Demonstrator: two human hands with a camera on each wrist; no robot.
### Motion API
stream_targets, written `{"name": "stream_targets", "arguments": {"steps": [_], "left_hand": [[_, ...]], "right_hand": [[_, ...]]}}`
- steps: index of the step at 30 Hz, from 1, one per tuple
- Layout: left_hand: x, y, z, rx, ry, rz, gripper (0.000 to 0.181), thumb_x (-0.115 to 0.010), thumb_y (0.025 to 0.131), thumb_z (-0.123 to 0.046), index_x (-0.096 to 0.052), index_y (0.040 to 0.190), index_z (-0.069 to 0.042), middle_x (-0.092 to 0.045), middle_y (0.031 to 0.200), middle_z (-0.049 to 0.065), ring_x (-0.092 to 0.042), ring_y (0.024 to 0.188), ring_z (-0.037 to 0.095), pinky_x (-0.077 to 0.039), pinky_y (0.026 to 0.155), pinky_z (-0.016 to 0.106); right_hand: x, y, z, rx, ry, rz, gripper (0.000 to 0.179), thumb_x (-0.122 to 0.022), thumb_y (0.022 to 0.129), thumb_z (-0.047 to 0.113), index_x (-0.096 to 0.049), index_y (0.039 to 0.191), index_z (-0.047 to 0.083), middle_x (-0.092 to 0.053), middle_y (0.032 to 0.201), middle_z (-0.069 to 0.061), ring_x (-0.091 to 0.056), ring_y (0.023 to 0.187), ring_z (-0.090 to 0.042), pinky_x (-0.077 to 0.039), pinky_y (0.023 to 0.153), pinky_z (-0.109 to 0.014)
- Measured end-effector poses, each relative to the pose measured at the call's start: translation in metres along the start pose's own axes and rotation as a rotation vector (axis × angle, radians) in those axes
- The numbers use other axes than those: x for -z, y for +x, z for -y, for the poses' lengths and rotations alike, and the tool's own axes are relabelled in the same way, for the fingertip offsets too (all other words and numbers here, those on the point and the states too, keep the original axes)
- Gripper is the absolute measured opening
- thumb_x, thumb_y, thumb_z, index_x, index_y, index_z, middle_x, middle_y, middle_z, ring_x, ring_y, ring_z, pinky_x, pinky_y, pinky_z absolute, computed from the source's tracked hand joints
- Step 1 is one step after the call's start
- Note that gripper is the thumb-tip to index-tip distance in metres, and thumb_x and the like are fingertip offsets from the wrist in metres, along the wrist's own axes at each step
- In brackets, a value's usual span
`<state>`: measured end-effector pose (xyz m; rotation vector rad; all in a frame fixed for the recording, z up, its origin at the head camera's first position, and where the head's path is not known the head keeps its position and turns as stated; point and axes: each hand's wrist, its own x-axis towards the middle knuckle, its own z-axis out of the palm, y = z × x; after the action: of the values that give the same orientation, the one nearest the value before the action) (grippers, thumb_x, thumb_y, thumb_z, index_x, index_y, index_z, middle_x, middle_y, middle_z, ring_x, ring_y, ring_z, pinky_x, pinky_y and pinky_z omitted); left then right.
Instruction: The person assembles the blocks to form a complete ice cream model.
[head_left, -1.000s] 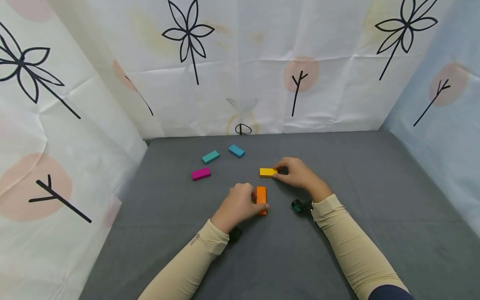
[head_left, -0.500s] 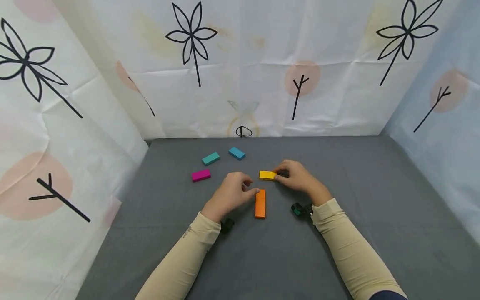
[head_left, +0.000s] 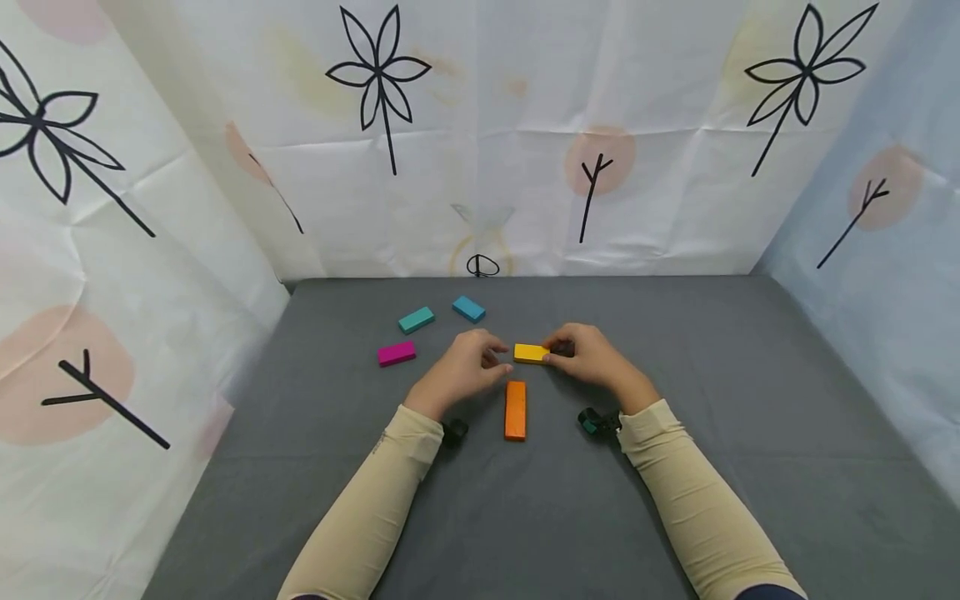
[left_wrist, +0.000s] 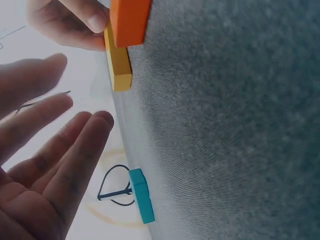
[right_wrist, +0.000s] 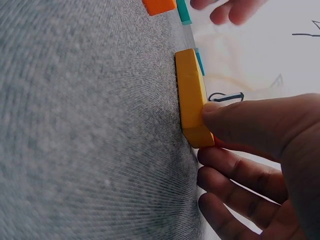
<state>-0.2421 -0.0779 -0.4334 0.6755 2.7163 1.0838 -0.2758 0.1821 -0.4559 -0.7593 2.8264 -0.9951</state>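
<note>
The right hand pinches the right end of a yellow block between thumb and fingers; the block lies flat on the grey cloth. Just left of the yellow block, the left hand hovers with relaxed, parted fingers and holds nothing. Below both, an orange block lies lengthwise, pointing toward the person. In the left wrist view, the left fingers are spread apart with the yellow block beyond them. The right wrist view has the right thumb pressed on the yellow block's side.
Toward the back left lie a magenta block, a teal block and a blue block. Grey cloth covers the table, and printed white fabric walls enclose it at the back and sides.
The left hand has let go of the orange block and moved up and left, toward the yellow block. The orange block stays on the cloth. The right hand keeps its pinch on the yellow block.
</note>
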Motion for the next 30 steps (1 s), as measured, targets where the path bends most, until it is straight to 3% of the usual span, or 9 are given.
{"name": "stream_targets", "arguments": {"steps": [11, 18, 25, 30], "left_hand": [[-0.002, 0.016, 0.005, 0.006, 0.089, 0.075, 0.036, -0.056, 0.11, -0.009, -0.064, 0.145, -0.002, -0.063, 0.139, 0.017, -0.066, 0.115, 0.027, -0.058, 0.1, 0.043], [-0.008, 0.023, 0.005, -0.004, 0.141, 0.115, 0.034, -0.055, 0.11, -0.006, -0.067, 0.141, -0.003, -0.065, 0.137, 0.015, -0.065, 0.122, 0.026, -0.056, 0.106, 0.043], [-0.01, 0.027, 0.004, -0.038, 0.125, 0.141, 0.034, -0.051, 0.11, -0.003, -0.069, 0.139, 0.0, -0.067, 0.136, 0.016, -0.064, 0.122, 0.027, -0.054, 0.108, 0.043], [-0.01, 0.024, 0.004, -0.006, 0.116, 0.149, 0.033, -0.06, 0.108, -0.007, -0.068, 0.139, 0.0, -0.066, 0.131, 0.015, -0.064, 0.111, 0.024, -0.057, 0.1, 0.04]], "right_hand": [[0.001, 0.0, 0.003, 0.007, -0.01, 0.026, 0.023, -0.078, 0.098, 0.015, -0.08, 0.117, 0.004, -0.073, 0.107, -0.011, -0.065, 0.09, -0.02, -0.056, 0.083, -0.04], [0.0, -0.001, 0.001, 0.018, -0.008, 0.049, 0.023, -0.076, 0.099, 0.017, -0.079, 0.118, 0.004, -0.073, 0.109, -0.011, -0.067, 0.093, -0.02, -0.058, 0.085, -0.042], [0.002, -0.001, 0.003, 0.018, 0.004, 0.039, 0.023, -0.077, 0.099, 0.014, -0.079, 0.119, 0.003, -0.074, 0.112, -0.012, -0.069, 0.097, -0.023, -0.058, 0.088, -0.046], [0.0, 0.0, 0.004, 0.025, -0.001, 0.066, 0.023, -0.077, 0.099, 0.017, -0.079, 0.118, 0.004, -0.074, 0.109, -0.01, -0.068, 0.093, -0.019, -0.057, 0.084, -0.04]]}}
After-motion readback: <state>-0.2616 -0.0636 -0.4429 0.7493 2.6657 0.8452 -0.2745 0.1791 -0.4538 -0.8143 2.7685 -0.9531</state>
